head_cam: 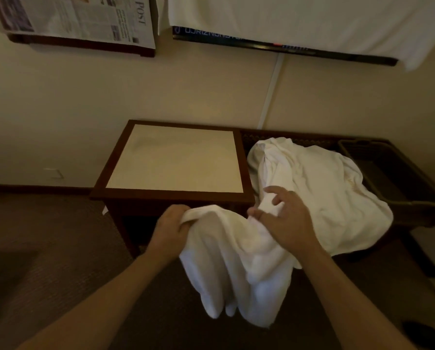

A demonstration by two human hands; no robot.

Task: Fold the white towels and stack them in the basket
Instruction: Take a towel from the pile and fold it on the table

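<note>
A dark wooden table with a pale square inlaid top point(174, 157) stood against a cream wall point(59, 102), with brown carpet point(34, 261) in front of it. Just to its right ran a lower dark wooden bench point(413, 221), and a loose heap of white towels point(320, 188) covered most of the bench, spilling over its near edge. High on the wall, a sheet of newspaper point(85, 18) lay over a dark frame at the left, and a white cloth point(299, 21) was draped over a flat dark screen point(261, 42) at the right. A thin white cable duct point(272, 92) ran down the wall below the screen.

At the far right end of the bench sat a dark brown rectangular plastic basket point(357, 152); the visible part of its inside held nothing, and the heap of towels lapped against its left rim.

One white towel point(236, 261) hung crumpled in front of the table, below its near edge. The left hand point(172, 224) gripped the towel's upper left edge in a closed fist. The right hand point(283, 218) pinched a bunched fold of the upper right part between thumb and curled fingers, close beside the heap.
</note>
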